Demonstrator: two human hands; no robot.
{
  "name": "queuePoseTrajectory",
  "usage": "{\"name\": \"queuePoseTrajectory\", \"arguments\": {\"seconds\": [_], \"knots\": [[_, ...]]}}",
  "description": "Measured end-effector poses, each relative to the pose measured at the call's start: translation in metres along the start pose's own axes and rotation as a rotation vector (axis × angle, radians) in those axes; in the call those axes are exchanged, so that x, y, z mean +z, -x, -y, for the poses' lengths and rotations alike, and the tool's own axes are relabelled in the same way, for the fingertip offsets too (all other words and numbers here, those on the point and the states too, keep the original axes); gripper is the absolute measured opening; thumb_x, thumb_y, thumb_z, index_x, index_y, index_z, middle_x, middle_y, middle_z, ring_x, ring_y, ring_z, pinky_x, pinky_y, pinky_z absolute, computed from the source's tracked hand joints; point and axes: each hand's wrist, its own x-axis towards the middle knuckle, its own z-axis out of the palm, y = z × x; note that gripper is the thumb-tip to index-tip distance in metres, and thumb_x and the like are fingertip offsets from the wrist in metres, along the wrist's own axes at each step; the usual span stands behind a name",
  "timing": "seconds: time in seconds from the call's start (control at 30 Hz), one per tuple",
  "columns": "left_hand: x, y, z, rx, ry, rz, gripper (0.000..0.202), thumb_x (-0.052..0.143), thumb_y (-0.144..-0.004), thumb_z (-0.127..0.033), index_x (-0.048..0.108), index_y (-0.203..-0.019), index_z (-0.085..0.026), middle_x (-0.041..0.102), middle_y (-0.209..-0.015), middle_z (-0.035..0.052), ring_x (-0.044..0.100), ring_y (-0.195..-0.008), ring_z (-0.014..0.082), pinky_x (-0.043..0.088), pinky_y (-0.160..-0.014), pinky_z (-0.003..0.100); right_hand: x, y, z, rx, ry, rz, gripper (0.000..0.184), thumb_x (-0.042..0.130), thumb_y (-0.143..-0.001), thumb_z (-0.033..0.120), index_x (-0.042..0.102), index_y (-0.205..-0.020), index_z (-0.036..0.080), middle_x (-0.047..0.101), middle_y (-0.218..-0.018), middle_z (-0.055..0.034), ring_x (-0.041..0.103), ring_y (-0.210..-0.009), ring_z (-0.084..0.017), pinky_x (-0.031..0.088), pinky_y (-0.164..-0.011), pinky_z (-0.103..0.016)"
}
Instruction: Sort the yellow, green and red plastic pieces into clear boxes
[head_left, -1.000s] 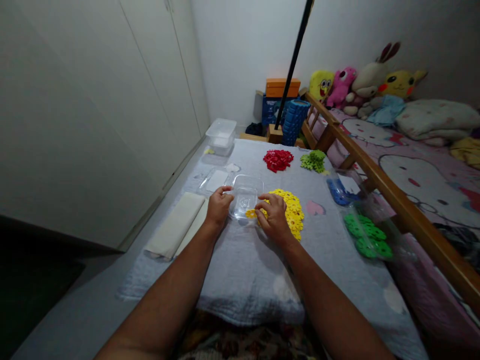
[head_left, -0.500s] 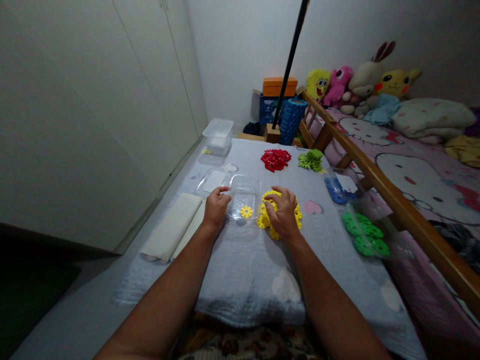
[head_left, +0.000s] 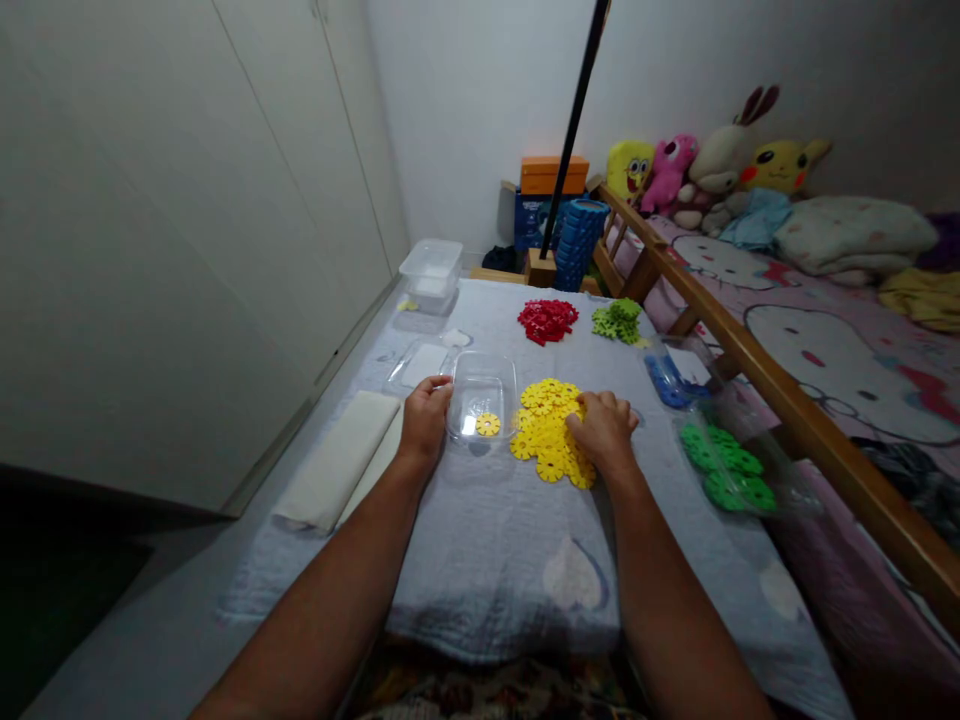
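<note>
The left hand (head_left: 425, 420) grips the left wall of a clear tub (head_left: 484, 392), fingers curled against the outside and thumb on the rim. The tub stands upright near the middle of the grey quilt (head_left: 487, 550), a little toward its left edge. A single yellow disc (head_left: 487, 425) lies flat on the tub's floor. Just to the right of the tub, touching or nearly touching its wall, a yellow pile (head_left: 546, 432) of the same toothed discs spreads over the quilt. The right hand (head_left: 606, 432) rests palm down on the pile's right side, its fingers bent over the discs. Whether they pinch one cannot be told, as the fingertips are hidden from this angle. Toward the quilt's far edge sit a red pile (head_left: 547, 320) and, beside it, a light green pile (head_left: 617, 322). Along the right edge, by the wooden bed rail (head_left: 757, 385), lie blue pieces (head_left: 670, 382) and green discs (head_left: 727, 472), each seemingly in clear packaging. A lidded clear box (head_left: 431, 272) stands at the far left corner, a flat clear lid (head_left: 415, 366) lies just behind the left hand, and a folded white cloth (head_left: 337, 462) lies along the left edge.
</note>
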Motion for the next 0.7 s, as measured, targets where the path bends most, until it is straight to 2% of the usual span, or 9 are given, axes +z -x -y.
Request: {"name": "queuePoseTrajectory", "arguments": {"seconds": [0.13, 0.2, 0.33, 0.47, 0.7], "knots": [[-0.002, -0.004, 0.004, 0.016, -0.027, -0.016, 0.034, 0.072, -0.069, -0.043, 0.068, -0.089, -0.016, 0.049, -0.057, -0.0068, 0.038, -0.050, 0.0092, 0.028, -0.049, 0.022, 0.004, -0.003, -0.005, -0.016, -0.094, -0.044, 0.040, 0.056, -0.088, 0.025, 0.073, -0.124, 0.019, 0.067, -0.123, -0.0162, 0.055, -0.116, -0.035, 0.039, -0.098, -0.048], [-0.002, -0.007, 0.005, 0.030, -0.038, -0.020, 0.033, 0.072, -0.068, -0.041, 0.069, -0.088, -0.015, 0.052, -0.059, -0.0059, 0.040, -0.052, 0.0093, 0.030, -0.050, 0.022, 0.006, -0.006, -0.008, -0.024, -0.190, -0.083, 0.036, 0.055, -0.087, 0.022, 0.075, -0.116, 0.020, 0.070, -0.117, -0.0144, 0.057, -0.111, -0.033, 0.041, -0.097, -0.047], [-0.001, -0.009, 0.002, 0.023, -0.029, -0.005, 0.033, 0.073, -0.064, -0.038, 0.069, -0.087, -0.015, 0.055, -0.061, -0.0046, 0.043, -0.054, 0.0096, 0.031, -0.051, 0.022, 0.008, -0.006, -0.006, -0.135, -0.549, -0.179, 0.023, 0.054, -0.084, 0.025, 0.074, -0.096, 0.020, 0.072, -0.099, -0.0094, 0.062, -0.097, -0.026, 0.045, -0.095, -0.043], [0.001, -0.010, -0.003, -0.016, -0.015, 0.005, 0.036, 0.073, -0.060, -0.036, 0.069, -0.089, -0.015, 0.054, -0.057, -0.0057, 0.040, -0.051, 0.0090, 0.029, -0.050, 0.022, 0.010, 0.007, 0.016, -0.224, -0.892, -0.232, 0.021, 0.059, -0.086, 0.035, 0.069, -0.099, 0.022, 0.072, -0.099, -0.0062, 0.063, -0.093, -0.023, 0.049, -0.090, -0.038], [0.001, -0.008, -0.005, -0.034, -0.008, 0.026, 0.038, 0.073, -0.061, -0.036, 0.069, -0.092, -0.014, 0.050, -0.054, -0.0071, 0.038, -0.048, 0.0082, 0.025, -0.048, 0.021, 0.006, 0.028, 0.056, -0.419, -0.871, -0.185, 0.009, 0.061, -0.090, 0.030, 0.067, -0.088, 0.024, 0.072, -0.091, -0.0039, 0.064, -0.093, -0.022, 0.047, -0.091, -0.036]]}}
